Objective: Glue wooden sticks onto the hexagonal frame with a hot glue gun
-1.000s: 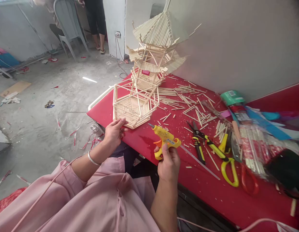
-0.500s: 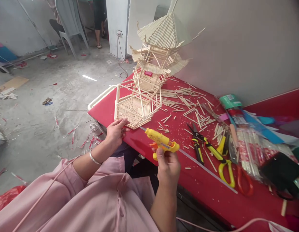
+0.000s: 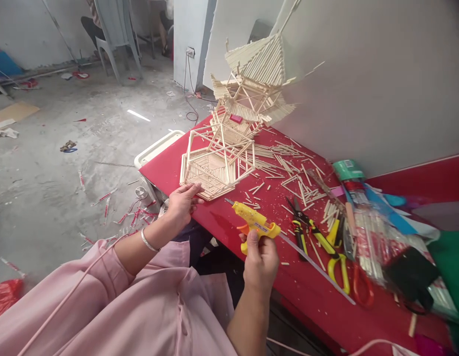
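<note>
My right hand (image 3: 262,262) grips a yellow hot glue gun (image 3: 256,221), with a long clear glue stick (image 3: 318,267) trailing out of its back. Its nozzle points left, a little apart from a hexagonal frame of thin wooden sticks (image 3: 207,173) on the table's edge. Fingers of my left hand (image 3: 184,203) pinch the near lower rim of that frame. Behind it rises a tiered stick pagoda (image 3: 259,64) with slanted roofs, and a small pink-red piece (image 3: 235,118) sits on its lower part.
Loose wooden sticks (image 3: 288,160) litter the red table (image 3: 229,237). On the right lie pliers (image 3: 299,232), yellow-handled cutters (image 3: 336,262), orange scissor handles (image 3: 362,287), packs of sticks (image 3: 370,242) and a black item (image 3: 412,277). A white stool (image 3: 158,147) stands beyond the left edge; wrappers (image 3: 106,207) strew the floor.
The glue gun's nozzle has drawn back from the frame's near corner, slightly right and down. The left hand stays at the frame's rim. The whole view has shifted a little.
</note>
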`<control>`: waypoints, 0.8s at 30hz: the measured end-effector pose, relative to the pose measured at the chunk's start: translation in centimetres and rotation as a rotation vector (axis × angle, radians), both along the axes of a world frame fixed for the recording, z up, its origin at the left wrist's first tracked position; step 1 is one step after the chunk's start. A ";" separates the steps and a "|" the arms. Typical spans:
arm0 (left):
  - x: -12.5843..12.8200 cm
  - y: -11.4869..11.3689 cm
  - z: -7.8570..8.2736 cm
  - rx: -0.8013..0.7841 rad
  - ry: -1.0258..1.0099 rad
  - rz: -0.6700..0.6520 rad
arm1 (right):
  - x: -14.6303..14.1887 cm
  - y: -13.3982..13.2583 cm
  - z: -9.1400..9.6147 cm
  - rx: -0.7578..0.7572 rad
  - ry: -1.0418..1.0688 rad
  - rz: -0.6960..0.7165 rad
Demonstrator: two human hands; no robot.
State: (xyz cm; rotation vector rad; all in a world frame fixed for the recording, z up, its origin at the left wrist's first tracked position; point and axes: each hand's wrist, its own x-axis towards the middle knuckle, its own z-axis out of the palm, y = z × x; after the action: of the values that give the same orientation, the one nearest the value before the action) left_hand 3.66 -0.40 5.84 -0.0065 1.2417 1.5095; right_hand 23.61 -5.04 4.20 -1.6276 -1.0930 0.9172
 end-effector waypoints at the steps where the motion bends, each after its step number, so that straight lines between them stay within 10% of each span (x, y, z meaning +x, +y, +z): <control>1: 0.0 0.0 0.0 0.000 0.000 0.000 | 0.2 0.0 0.1 -0.022 -0.064 -0.016; 24: -0.2 0.2 0.7 -0.015 0.097 -0.002 | 0.0 -0.1 -1.0 0.055 -0.921 -0.017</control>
State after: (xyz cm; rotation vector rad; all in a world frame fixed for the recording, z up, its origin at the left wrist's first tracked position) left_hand 3.42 -0.22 6.55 0.0593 1.3295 1.5136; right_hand 23.62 -5.13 3.24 -2.0547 -1.6735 0.0661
